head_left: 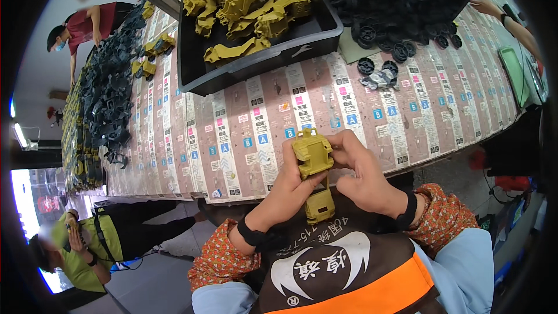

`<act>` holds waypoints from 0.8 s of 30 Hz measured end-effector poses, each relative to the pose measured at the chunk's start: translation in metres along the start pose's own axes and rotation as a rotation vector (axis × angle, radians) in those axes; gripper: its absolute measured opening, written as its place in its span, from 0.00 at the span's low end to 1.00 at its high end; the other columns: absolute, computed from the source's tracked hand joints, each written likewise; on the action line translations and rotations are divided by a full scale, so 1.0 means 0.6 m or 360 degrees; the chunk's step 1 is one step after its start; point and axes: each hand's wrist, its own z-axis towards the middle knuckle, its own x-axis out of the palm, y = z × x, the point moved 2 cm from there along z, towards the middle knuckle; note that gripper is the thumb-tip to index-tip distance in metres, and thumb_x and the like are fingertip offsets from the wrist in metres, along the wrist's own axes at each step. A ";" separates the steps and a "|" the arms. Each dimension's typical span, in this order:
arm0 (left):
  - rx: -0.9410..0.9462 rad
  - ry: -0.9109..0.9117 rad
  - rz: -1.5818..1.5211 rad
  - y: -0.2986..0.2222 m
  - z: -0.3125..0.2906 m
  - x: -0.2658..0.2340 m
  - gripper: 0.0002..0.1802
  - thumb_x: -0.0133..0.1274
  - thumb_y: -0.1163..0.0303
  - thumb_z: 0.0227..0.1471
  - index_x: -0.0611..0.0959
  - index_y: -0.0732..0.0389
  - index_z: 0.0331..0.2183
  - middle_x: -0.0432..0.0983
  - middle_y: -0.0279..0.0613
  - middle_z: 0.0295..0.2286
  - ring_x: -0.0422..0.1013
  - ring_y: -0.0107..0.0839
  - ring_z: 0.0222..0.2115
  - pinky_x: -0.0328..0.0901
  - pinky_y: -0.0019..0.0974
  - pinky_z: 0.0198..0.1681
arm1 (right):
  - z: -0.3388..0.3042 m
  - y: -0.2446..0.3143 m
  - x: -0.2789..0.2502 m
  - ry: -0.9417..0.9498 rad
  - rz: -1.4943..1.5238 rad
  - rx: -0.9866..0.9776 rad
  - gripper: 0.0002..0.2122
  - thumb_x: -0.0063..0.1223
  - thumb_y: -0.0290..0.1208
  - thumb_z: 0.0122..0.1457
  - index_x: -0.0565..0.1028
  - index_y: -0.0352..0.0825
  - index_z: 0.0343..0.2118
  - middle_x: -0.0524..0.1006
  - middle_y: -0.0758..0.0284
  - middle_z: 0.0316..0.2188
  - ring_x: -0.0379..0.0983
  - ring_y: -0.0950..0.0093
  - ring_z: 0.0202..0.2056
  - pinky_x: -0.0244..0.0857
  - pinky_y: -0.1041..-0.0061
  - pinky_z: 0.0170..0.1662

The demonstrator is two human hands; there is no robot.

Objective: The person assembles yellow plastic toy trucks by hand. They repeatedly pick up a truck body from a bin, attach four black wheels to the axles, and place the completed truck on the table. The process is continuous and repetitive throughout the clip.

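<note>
A yellow plastic toy vehicle body (314,154) is held upright over the table's near edge, its narrow middle running down to a boxy lower end (319,206). My left hand (285,189) wraps its left side, with the thumb across the front. Bent fingers of my right hand (369,177) press against its upper right side; their tips are partly hidden behind it. Beyond my hands stands a black bin (261,68) heaped with similar yellow bodies (247,9).
Black toy wheels (401,52) are piled at the back right, beside a crumpled clear wrapper (381,78). Dark parts (104,93) and yellow assembled pieces (160,45) lie along the left. A green tray (511,72) sits far right. Other people (87,23) are at the left and right.
</note>
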 end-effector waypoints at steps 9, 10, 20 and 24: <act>-0.0306 -0.0235 -0.0780 -0.015 0.030 -0.011 0.28 0.59 0.76 0.58 0.67 0.59 0.57 0.74 0.39 0.49 0.72 0.30 0.49 0.70 0.37 0.53 | 0.126 0.048 -0.157 -0.0416 -0.1598 -0.0171 0.08 0.52 0.27 0.58 0.79 0.33 0.39 0.83 0.61 0.27 0.82 0.62 0.31 0.74 0.68 0.38; -0.0367 -0.0279 -0.0995 -0.006 0.025 -0.024 0.26 0.60 0.73 0.58 0.72 0.58 0.56 0.76 0.38 0.46 0.74 0.29 0.46 0.72 0.38 0.51 | 0.147 0.044 -0.198 -0.0685 -0.1955 -0.0204 0.08 0.56 0.31 0.58 0.80 0.33 0.37 0.82 0.60 0.28 0.79 0.58 0.33 0.72 0.65 0.40; -0.0143 -0.0406 -0.1636 -0.006 0.013 -0.069 0.20 0.53 0.62 0.66 0.73 0.56 0.56 0.75 0.38 0.49 0.73 0.37 0.50 0.68 0.50 0.59 | 0.192 0.023 -0.237 -0.0618 -0.2278 -0.0534 0.14 0.65 0.24 0.50 0.72 0.32 0.38 0.73 0.59 0.36 0.70 0.56 0.43 0.68 0.59 0.47; -0.0089 -0.0539 -0.1546 -0.001 0.012 -0.067 0.20 0.57 0.68 0.62 0.73 0.55 0.55 0.75 0.33 0.46 0.73 0.30 0.48 0.70 0.45 0.55 | 0.163 0.045 -0.189 -0.0486 -0.1987 -0.0667 0.11 0.59 0.22 0.55 0.69 0.32 0.40 0.75 0.59 0.33 0.74 0.58 0.40 0.69 0.61 0.44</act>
